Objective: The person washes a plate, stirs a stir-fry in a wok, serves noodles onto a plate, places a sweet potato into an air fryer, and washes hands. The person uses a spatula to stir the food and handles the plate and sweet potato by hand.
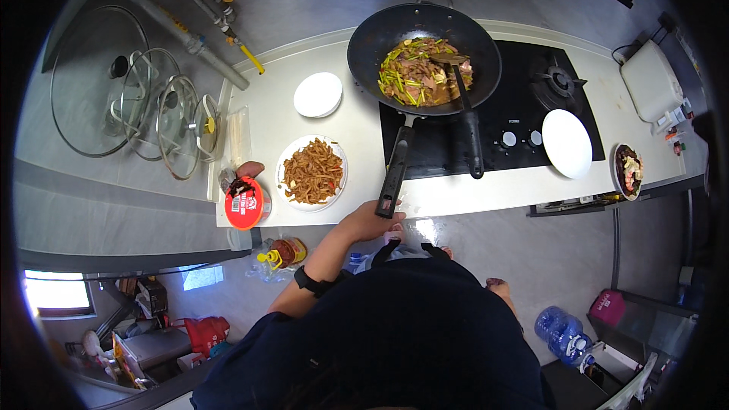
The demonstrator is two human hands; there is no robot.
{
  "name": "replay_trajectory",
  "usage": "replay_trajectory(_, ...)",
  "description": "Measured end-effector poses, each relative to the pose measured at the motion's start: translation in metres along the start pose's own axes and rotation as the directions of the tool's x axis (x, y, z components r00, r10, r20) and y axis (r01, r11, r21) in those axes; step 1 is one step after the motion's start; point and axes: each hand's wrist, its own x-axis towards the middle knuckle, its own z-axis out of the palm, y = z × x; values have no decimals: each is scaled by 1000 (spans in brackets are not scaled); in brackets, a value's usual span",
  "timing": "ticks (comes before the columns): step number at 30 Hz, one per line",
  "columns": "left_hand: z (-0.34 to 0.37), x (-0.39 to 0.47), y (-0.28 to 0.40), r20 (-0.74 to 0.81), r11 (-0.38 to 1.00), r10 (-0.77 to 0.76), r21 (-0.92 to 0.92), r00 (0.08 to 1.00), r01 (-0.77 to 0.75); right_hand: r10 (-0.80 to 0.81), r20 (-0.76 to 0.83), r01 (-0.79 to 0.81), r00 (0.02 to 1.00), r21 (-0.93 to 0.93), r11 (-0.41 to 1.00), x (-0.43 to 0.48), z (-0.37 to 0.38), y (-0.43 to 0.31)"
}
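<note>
My left hand (373,222) is at the end of the black handle of a wok (364,57), at the counter's front edge; whether its fingers close round the handle is hard to see. Meat slices and green stalks (418,74) lie in the wok, and a black-handled spatula (469,131) rests in it with its handle over the rim. Down by my right side hangs my right hand (497,285), away from the counter, its fingers seeming curled but small in view. Left of the wok stand a white bowl (318,94) and a plate of cooked brown strips (312,173).
A white plate (567,144) overlaps the black gas hob (438,154). Farther right is a dish of food (629,172). A red-lidded tub (245,203) stands at the counter's left corner, near glass lids (178,125) on wall racks. An oil bottle (290,251) is below the counter.
</note>
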Motion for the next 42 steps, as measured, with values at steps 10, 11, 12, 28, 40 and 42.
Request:
replay_trajectory(10,4,0,-1,-31,1000,-18,-7,999,18,63,-3,-63,998,-67,996,-14,-11,7)
replay_trajectory(11,4,0,0,-31,1000,-14,3,999,14,51,0,-51,999,-59,997,-13,-10,6)
replay_trajectory(12,4,1,0,-34,1000,-4,17,999,5,38,1,-38,999,-51,998,-12,-9,5)
replay_trajectory(28,2,-2,4,-31,1000,-16,20,999,17,20,8,-20,1000,-34,999,-3,-1,-1)
replay_trajectory(40,1,1,0,-49,999,13,43,999,-11,21,11,-21,1000,-26,999,-6,-2,-9)
replay_trajectory(42,1,1,0,-38,999,4,39,999,-3,9,12,-9,1000,-50,999,-6,-2,-11)
